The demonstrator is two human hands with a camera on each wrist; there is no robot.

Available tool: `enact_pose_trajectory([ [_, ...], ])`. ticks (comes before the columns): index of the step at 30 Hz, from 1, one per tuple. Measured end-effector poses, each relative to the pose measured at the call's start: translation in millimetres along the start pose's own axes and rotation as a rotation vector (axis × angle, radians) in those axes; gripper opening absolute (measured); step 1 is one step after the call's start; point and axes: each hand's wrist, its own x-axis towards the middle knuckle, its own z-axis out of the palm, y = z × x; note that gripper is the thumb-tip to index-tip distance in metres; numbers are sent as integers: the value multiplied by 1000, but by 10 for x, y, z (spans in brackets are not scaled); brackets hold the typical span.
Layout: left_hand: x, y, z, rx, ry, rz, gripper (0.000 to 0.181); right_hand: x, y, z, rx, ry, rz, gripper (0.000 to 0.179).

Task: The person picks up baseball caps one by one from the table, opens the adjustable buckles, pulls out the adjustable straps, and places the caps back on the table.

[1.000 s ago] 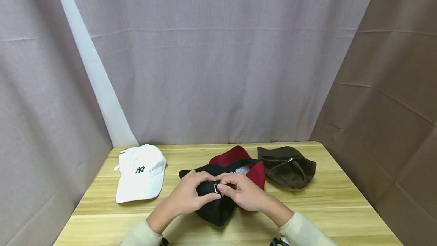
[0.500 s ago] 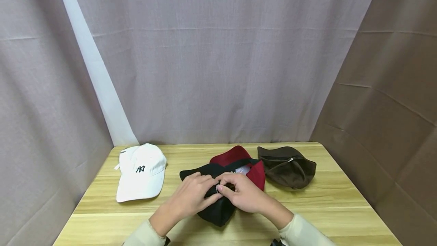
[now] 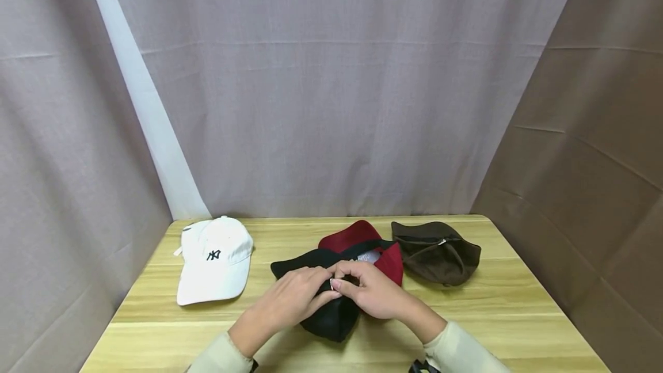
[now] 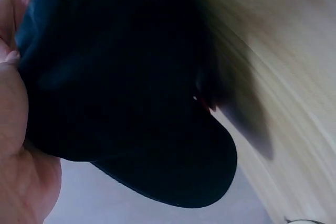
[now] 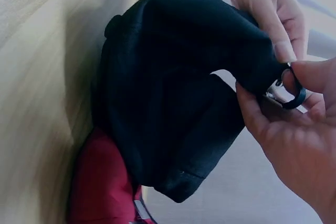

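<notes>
Both my hands are at the back strap of a black baseball cap [image 3: 331, 321] near the front middle of the table. My left hand [image 3: 292, 304] pinches the band beside the buckle, its thumb below and fingers over the top. My right hand [image 3: 375, 292] pinches the strap between thumb and forefinger. The right wrist view shows a small metal buckle [image 5: 275, 92] with the narrow strap end [image 5: 300, 97] bent in a loop there, close to both thumbs. In the left wrist view the cap's dark crown [image 4: 126, 87] and brim [image 4: 205, 171] fill the middle.
A red cap [image 3: 349, 236] with a dark band lies just behind the black cap, overlapped by it. A brown cap [image 3: 440, 258] rests to its right. At the left sits a white cap [image 3: 217, 263] with a dark logo. Grey curtains [image 3: 331, 102] enclose the wooden table [image 3: 155, 332].
My left hand has rolled over the strap, its fingers flatter and nearer the right hand, covering more of the buckle. The right hand keeps its pinch in nearly the same place.
</notes>
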Motion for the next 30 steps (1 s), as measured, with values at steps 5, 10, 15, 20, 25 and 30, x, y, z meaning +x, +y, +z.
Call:
enact_pose_trajectory([
  [5, -52, -60, 61, -92, -43, -27, 41, 0, 118, 9, 107, -41, -60, 22],
  [10, -109, -155, 108, -152, -5, -33, 29, -7, 191, -38, 213, -52, -48, 25],
  [15, -117, -209, 110, -223, -5, -49, 24, -5, 216, -96, 230, -59, -64, 25],
  [20, -112, -191, 90, -231, -3, -51, 25, -18, 191, -66, 164, -40, -65, 20],
  [25, -94, -163, 69, -207, -13, -46, 26, -16, 95, -15, 75, -37, -21, 17],
  [30, -72, -149, 78, -182, -24, -44, 26, 4, 9, 34, -19, 18, 47, 18],
])
